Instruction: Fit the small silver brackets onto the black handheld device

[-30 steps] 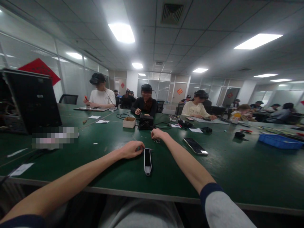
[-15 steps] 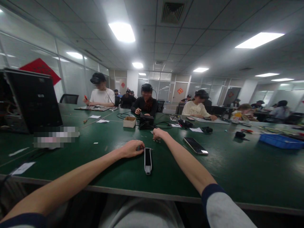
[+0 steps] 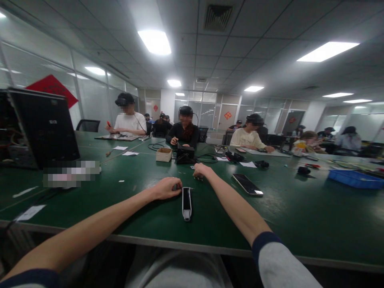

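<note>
A slim black and white device point(image 3: 186, 203) lies lengthwise on the green table point(image 3: 300, 216) in front of me. My left hand point(image 3: 167, 188) rests on the table, its curled fingertips touching the device's far left end. My right hand point(image 3: 201, 170) is farther out, fingers closed in a pinch over some small metal bits point(image 3: 198, 178) on the table. What the pinch holds is too small to make out.
A smartphone point(image 3: 247, 184) lies right of my right arm. Beyond are a small cardboard box point(image 3: 163, 154), a black unit with cables point(image 3: 185, 154) and a blue tray point(image 3: 355, 178) far right. A dark monitor point(image 3: 42, 128) stands left. Several people sit across the table.
Both hands stay where they were; only the view has shifted very slightly.
</note>
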Action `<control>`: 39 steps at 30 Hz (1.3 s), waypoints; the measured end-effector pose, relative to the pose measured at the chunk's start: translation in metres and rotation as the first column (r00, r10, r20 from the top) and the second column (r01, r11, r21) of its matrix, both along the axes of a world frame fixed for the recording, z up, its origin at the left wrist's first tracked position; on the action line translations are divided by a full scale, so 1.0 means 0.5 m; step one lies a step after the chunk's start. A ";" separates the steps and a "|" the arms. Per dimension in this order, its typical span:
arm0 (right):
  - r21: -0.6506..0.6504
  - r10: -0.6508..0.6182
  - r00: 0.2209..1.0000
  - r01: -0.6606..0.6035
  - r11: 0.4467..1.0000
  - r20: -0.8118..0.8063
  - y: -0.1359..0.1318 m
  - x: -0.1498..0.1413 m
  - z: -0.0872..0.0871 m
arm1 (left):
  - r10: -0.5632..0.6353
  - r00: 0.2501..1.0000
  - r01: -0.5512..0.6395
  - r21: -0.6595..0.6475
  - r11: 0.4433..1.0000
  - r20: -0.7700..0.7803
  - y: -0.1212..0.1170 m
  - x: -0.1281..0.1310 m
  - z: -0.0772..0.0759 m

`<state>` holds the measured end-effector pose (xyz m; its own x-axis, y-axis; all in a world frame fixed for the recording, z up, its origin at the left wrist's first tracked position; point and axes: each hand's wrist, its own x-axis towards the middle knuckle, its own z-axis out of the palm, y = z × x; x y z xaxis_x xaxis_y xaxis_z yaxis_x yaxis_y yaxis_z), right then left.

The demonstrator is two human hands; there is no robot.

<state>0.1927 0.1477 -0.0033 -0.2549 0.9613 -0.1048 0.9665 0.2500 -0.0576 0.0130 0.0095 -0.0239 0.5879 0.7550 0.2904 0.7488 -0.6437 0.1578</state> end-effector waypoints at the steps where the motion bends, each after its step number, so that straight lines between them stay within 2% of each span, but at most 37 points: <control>1: -0.002 0.001 1.000 -0.001 1.000 -0.004 0.000 0.001 0.001 | 0.002 1.000 -0.002 -0.002 1.000 0.001 0.000 0.000 0.000; 7: -0.024 -0.001 1.000 0.000 1.000 -0.029 0.000 0.003 0.003 | 0.009 1.000 -0.009 -0.002 1.000 -0.007 -0.001 0.001 0.000; 15: -0.043 -0.013 0.996 0.010 0.999 -0.086 0.025 0.002 -0.015 | 0.004 1.000 -0.004 -0.027 1.000 0.016 -0.007 -0.002 0.000; 20: -0.037 0.029 0.994 -0.033 0.999 -0.102 0.013 0.007 -0.010 | 0.008 1.000 -0.007 -0.019 1.000 0.025 -0.009 -0.002 0.005; 22: 0.006 0.075 0.990 -0.075 0.997 -0.120 0.003 0.007 -0.007 | 0.000 0.999 0.000 -0.024 1.000 0.032 -0.010 -0.003 0.008; 25: 0.175 0.217 0.962 -0.187 0.967 -0.168 -0.020 0.003 -0.006 | 0.017 0.997 -0.016 -0.022 1.000 0.074 -0.010 -0.006 0.012; 28: 0.330 0.395 0.895 -0.315 0.890 -0.209 -0.064 -0.002 -0.008 | 0.112 0.970 -0.104 -0.047 0.993 0.218 -0.010 -0.004 0.014; 29: 0.393 0.470 0.851 -0.360 0.846 -0.235 -0.084 -0.002 -0.010 | 0.144 0.947 -0.130 -0.066 0.989 0.286 -0.010 -0.002 0.014; 31: 0.538 0.638 0.720 -0.436 0.722 -0.273 -0.133 0.004 -0.013 | 0.168 0.896 -0.138 -0.100 0.985 0.410 -0.012 0.003 0.014; 34: 0.675 0.775 0.585 -0.474 0.566 -0.238 -0.211 0.025 -0.020 | 0.127 0.853 -0.068 -0.133 0.989 0.506 -0.017 0.013 0.012; 36: 0.713 0.859 0.492 -0.552 0.433 -0.141 -0.253 0.039 -0.024 | 0.086 0.841 0.002 -0.161 0.987 0.534 -0.021 0.018 0.010; 39: 0.759 0.912 0.410 -0.599 0.255 0.017 -0.287 0.052 -0.028 | 0.032 0.830 0.118 -0.231 0.966 0.557 -0.027 0.025 0.006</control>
